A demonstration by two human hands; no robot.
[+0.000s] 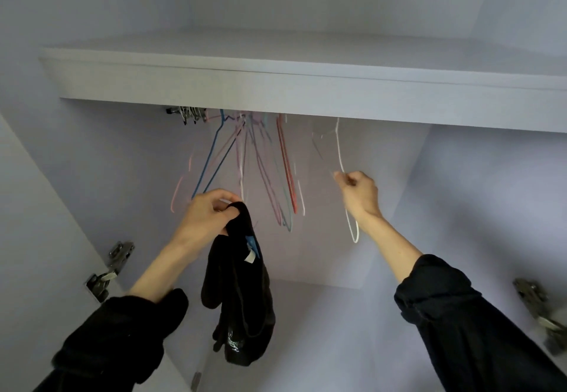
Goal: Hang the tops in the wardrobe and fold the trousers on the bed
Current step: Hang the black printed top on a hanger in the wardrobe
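metal door hinge (114, 264), left wall of the white wardrobe (306, 85). left hand (208, 213): raised inside the wardrobe, fingers (228, 212) clenched round the top edge of a black fabric top (237, 296), which hangs limp below the hand, white label showing near its upper part. thin wire hangers, blue, pink, red and grey (260, 170): bunched under the white shelf, blurred, tilted at mixed angles, just behind the left hand. right hand (359, 192): fingers pinching the lower wire of a white wire hanger (340, 158), apart from the bunch. second metal hinge (534, 299), far right, blurred.
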